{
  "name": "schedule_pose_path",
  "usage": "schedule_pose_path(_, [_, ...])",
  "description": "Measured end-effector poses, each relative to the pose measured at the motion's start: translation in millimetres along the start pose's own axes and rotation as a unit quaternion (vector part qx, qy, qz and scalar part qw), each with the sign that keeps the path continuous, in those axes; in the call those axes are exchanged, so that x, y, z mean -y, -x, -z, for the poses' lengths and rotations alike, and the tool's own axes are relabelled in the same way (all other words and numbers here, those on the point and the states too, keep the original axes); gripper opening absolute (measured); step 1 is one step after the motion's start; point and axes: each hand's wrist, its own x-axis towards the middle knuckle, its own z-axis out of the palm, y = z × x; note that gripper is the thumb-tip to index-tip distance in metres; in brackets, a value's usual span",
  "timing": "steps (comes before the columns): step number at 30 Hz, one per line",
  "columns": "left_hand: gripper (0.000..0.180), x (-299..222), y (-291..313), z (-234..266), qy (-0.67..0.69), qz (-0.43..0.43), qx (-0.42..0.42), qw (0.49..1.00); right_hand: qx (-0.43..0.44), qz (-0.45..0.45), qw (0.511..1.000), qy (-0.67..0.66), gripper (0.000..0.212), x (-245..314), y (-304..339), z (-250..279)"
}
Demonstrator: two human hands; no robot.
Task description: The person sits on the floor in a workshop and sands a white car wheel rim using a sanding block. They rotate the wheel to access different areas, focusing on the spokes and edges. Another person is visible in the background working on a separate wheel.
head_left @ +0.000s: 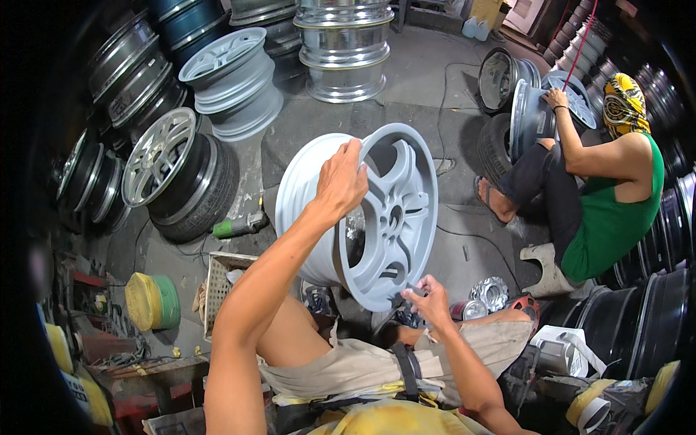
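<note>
L hand (pixel 342 177) grips the rim (pixel 383 217) by its top edge; R hand (pixel 429 297) is bunched at the bottom lip, can't tell w/ what, if anything, in it. Rim's btwn the two, tilted, axle approx. L–R, face turned R; R hand's nearer the face. Beyond: can (pixel 473 311) R of R hand; basket (pixel 217 279) & power tool (pixel 243 225) off L.

One co-worker (pixel 612 196), one green power tool (pixel 230 228), one basket (pixel 218 290), one cream stool (pixel 545 270), over a dozen wheel rims (pixel 377 206).
</note>
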Motion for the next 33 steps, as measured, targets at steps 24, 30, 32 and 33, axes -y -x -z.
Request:
schedule_pose_path(24, [0.026, 7.0, -11.0, -11.1, 0.050, -0.025, -0.044, 0.997, 0.194, 0.501, 0.573, 0.619, 0.014, 140.6, -92.3, 12.2])
schedule_pose_path(30, [0.026, 6.7, -8.0, -8.4, 0.050, -0.011, -0.038, 0.998, 0.352, 0.402, 0.773, 0.342, 0.010, 113.1, -21.1, -6.6])
schedule_pose_path(32, [0.026, 7.2, -6.6, -10.2, 0.045, -0.011, -0.043, 0.998, 0.361, 0.398, 0.773, 0.337, 0.011, 115.9, -21.3, -6.2])
schedule_pose_path(33, [0.026, 7.1, -8.0, -10.3, 0.044, -0.012, -0.045, 0.998, 0.318, 0.422, 0.760, 0.380, 0.014, 116.2, -30.7, -2.2])
